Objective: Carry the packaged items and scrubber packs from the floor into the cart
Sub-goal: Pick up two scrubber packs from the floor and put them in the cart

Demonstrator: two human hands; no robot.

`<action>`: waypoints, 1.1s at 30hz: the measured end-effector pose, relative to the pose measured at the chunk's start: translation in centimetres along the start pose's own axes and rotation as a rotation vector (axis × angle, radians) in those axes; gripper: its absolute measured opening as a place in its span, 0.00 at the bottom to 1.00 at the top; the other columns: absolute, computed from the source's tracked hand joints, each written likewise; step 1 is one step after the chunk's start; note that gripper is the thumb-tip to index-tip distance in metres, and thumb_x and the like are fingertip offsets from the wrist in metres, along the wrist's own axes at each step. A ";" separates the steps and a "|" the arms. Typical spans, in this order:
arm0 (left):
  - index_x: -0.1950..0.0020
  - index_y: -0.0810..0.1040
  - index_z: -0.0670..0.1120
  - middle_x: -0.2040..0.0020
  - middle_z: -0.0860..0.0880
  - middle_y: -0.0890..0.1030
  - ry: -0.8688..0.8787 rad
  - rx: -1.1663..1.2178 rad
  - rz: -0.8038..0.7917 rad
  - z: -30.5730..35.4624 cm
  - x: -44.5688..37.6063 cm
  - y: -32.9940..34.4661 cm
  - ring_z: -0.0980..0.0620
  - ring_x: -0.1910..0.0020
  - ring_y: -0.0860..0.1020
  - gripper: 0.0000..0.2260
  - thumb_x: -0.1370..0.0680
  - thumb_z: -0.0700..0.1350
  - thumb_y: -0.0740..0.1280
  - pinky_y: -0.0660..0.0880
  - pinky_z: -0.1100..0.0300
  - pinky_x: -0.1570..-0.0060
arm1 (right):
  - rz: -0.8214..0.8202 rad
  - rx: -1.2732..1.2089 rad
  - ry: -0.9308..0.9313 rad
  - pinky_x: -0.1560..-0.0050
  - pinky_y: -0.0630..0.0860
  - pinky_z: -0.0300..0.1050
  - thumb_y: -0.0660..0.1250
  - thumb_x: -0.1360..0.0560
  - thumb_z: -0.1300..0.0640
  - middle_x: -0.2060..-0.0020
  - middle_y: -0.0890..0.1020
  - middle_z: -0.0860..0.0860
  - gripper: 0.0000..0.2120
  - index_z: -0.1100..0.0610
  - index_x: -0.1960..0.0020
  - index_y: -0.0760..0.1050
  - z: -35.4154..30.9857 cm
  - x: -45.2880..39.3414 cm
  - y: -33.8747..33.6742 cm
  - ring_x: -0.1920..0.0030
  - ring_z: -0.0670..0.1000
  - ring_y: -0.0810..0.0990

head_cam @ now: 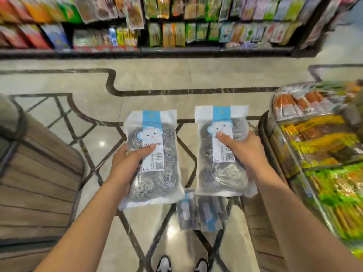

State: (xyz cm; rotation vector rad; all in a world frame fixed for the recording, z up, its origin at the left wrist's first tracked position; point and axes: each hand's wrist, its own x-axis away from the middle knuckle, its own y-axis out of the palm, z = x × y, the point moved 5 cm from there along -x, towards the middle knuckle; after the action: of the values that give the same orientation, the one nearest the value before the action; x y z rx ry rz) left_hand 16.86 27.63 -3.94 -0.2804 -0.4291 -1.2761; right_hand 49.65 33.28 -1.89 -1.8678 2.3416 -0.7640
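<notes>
My left hand (127, 163) grips a clear pack of steel scrubbers (155, 173) with a blue-and-white label, thumb on its front. A second scrubber pack (222, 167) of the same kind is held by my right hand (243, 148), thumb pressed on its label. Both packs are raised side by side above the floor. Below them, two smaller packaged items (198, 213) lie on the tiled floor. A stand with wooden slats (39, 173) is at the left; I cannot tell whether it is the cart.
A display stand (314, 146) stacked with sausages and snack packs stands close at the right. Shelves of hanging packets (176, 26) line the far side of the aisle. Patterned marble floor (157, 79) lies between. My shoes (182, 264) show at the bottom.
</notes>
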 end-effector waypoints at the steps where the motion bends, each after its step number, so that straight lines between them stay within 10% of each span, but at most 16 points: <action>1: 0.37 0.81 0.48 0.51 0.49 0.90 0.026 -0.003 0.006 1.7 0.8 -0.4 0.50 0.53 0.89 0.19 0.26 0.44 0.80 0.85 0.52 0.50 | 0.000 -0.003 -0.038 0.42 0.84 0.58 0.79 0.43 0.29 0.52 0.89 0.45 0.36 0.49 0.42 0.85 -1.7 0.7 -0.3 0.49 0.50 0.88; 5: 0.37 0.81 0.45 0.53 0.48 0.90 0.087 0.023 0.029 6.3 3.6 -2.1 0.51 0.57 0.89 0.18 0.25 0.42 0.79 0.82 0.62 0.68 | -0.032 -0.070 -0.125 0.43 0.84 0.56 0.82 0.36 0.37 0.54 0.89 0.44 0.26 0.48 0.43 0.84 -6.9 2.7 -0.6 0.51 0.48 0.88; 15: 0.34 0.81 0.50 0.45 0.50 0.89 0.172 0.091 0.221 8.6 11.0 -6.5 0.45 0.43 0.86 0.35 0.38 0.58 0.85 0.79 0.44 0.36 | -0.340 -0.086 -0.225 0.47 0.86 0.56 0.86 0.41 0.40 0.54 0.90 0.47 0.31 0.49 0.42 0.82 -13.5 4.6 3.2 0.55 0.50 0.90; 24: 0.36 0.83 0.47 0.46 0.43 0.89 0.158 0.303 0.541 3.6 23.2 -12.8 0.40 0.47 0.88 0.21 0.28 0.45 0.81 0.80 0.38 0.38 | -0.752 -0.032 -0.329 0.47 0.86 0.57 0.85 0.35 0.46 0.56 0.90 0.48 0.23 0.50 0.44 0.84 -16.3 11.1 11.7 0.57 0.51 0.90; 30: 0.38 0.84 0.48 0.48 0.51 0.89 0.232 0.356 0.856 -0.6 35.4 -19.0 0.52 0.50 0.88 0.17 0.26 0.46 0.80 0.81 0.55 0.47 | -1.039 0.018 -0.399 0.45 0.85 0.59 0.86 0.39 0.44 0.55 0.90 0.49 0.27 0.52 0.45 0.85 -16.8 22.8 20.1 0.55 0.52 0.90; 33: 0.35 0.83 0.48 0.44 0.44 0.88 0.231 0.452 0.963 -4.2 42.5 -22.0 0.42 0.46 0.87 0.22 0.28 0.47 0.81 0.82 0.44 0.42 | -1.202 0.031 -0.433 0.44 0.85 0.59 0.84 0.32 0.53 0.55 0.90 0.50 0.18 0.55 0.45 0.85 -16.5 30.8 23.3 0.54 0.53 0.90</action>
State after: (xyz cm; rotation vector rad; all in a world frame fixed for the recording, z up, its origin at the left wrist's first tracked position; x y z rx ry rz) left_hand 5.98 -16.68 11.06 0.0592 -0.3053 -0.2452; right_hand 14.80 13.79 11.15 -2.9329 0.7963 -0.3100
